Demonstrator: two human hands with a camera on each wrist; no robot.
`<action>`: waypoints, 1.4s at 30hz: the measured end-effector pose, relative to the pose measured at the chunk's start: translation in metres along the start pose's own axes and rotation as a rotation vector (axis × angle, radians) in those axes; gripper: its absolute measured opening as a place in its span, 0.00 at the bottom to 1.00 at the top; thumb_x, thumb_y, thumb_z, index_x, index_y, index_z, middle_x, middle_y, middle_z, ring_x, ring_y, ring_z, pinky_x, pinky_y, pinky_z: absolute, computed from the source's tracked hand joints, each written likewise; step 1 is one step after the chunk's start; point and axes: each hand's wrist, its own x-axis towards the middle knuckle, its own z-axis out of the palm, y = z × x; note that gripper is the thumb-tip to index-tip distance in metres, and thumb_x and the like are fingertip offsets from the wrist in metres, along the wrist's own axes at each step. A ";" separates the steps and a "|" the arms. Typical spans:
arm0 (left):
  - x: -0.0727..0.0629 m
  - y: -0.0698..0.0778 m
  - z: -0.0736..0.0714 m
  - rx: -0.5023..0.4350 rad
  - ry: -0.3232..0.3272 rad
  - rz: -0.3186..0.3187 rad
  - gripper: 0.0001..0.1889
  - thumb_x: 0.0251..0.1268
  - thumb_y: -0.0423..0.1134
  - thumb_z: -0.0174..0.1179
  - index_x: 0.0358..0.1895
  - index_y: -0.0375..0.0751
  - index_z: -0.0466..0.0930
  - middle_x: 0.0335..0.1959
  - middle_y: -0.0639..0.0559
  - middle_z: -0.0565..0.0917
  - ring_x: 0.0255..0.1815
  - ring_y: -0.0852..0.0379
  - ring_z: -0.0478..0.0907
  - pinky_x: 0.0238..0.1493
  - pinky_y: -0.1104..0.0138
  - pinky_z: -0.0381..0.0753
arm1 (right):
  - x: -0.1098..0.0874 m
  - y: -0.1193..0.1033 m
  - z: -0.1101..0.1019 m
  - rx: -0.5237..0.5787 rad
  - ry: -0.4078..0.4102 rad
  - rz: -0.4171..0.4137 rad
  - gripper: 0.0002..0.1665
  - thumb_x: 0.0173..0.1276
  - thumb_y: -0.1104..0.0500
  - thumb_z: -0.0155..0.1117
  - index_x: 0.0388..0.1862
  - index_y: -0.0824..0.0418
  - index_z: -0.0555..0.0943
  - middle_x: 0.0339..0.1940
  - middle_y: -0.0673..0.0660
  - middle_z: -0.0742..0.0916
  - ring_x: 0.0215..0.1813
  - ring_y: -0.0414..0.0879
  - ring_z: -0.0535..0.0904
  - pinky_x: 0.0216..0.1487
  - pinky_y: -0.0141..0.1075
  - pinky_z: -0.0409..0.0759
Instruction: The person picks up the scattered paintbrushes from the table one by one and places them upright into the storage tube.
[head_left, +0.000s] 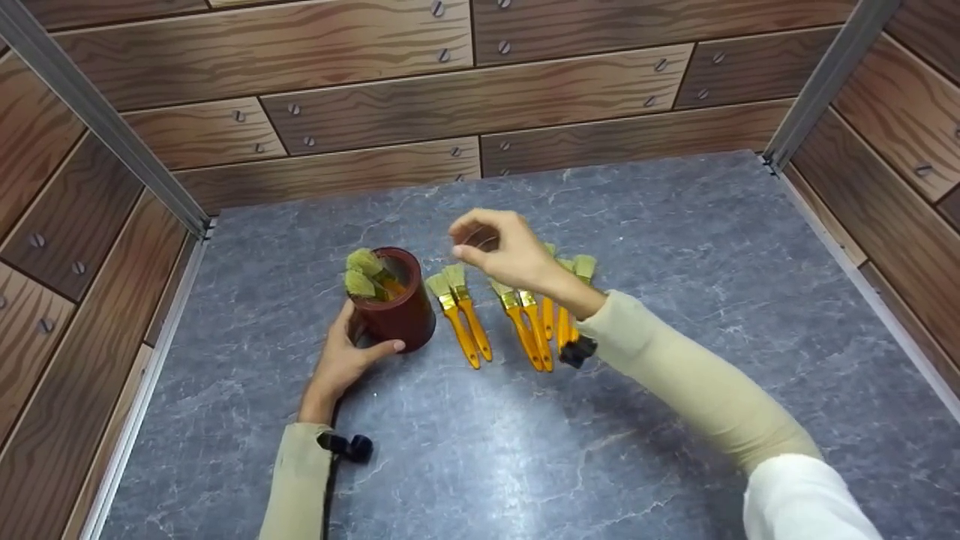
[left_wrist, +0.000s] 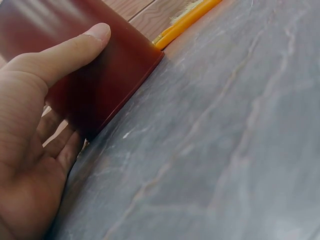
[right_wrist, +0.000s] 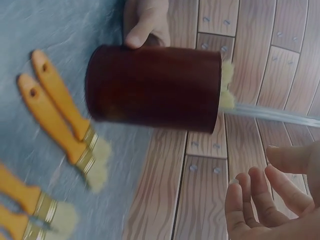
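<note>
Wood-patterned walls (head_left: pixel 375 82) behind a grey marbled table (head_left: pixel 675 247). Left of centre, toward the table's back edge: dark red cup (head_left: pixel 401 319) containing bristle-up paintbrushes (head_left: pixel 365 266), gripped at its near-left side by the left hand (head_left: pixel 346 352). Right hand (head_left: pixel 510 251) raised, fingers loosely bent, grasping nothing. Just right of the cup, one loose pair of brushes (head_left: pixel 457 319); farther right, more brushes (head_left: pixel 538 330), partly behind the right arm (head_left: pixel 675 367). Probable good practice: steady the cup, take single brushes near the bristles, lower handle-first.

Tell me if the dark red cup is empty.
Not empty: at least two brushes are in the cup, bristles up and sticking out of its top.
</note>
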 end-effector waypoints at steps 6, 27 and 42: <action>-0.002 0.000 0.000 0.013 -0.002 -0.012 0.52 0.55 0.33 0.84 0.82 0.62 0.64 0.73 0.55 0.79 0.75 0.53 0.75 0.75 0.65 0.75 | -0.013 0.013 -0.016 -0.033 0.034 0.024 0.12 0.74 0.64 0.72 0.55 0.64 0.87 0.49 0.61 0.90 0.49 0.51 0.88 0.56 0.43 0.87; -0.001 -0.001 -0.002 0.005 0.002 0.003 0.52 0.54 0.30 0.83 0.82 0.56 0.64 0.74 0.49 0.78 0.76 0.50 0.75 0.74 0.66 0.77 | -0.060 0.061 -0.053 -0.189 0.059 0.111 0.13 0.73 0.65 0.72 0.55 0.66 0.87 0.50 0.65 0.90 0.49 0.57 0.88 0.55 0.52 0.88; -0.001 0.000 0.000 0.012 -0.002 -0.006 0.51 0.55 0.33 0.84 0.81 0.60 0.65 0.73 0.54 0.79 0.76 0.54 0.75 0.75 0.65 0.76 | -0.094 0.107 -0.069 -0.259 0.061 0.208 0.14 0.71 0.67 0.73 0.52 0.72 0.86 0.46 0.66 0.91 0.47 0.59 0.89 0.54 0.52 0.90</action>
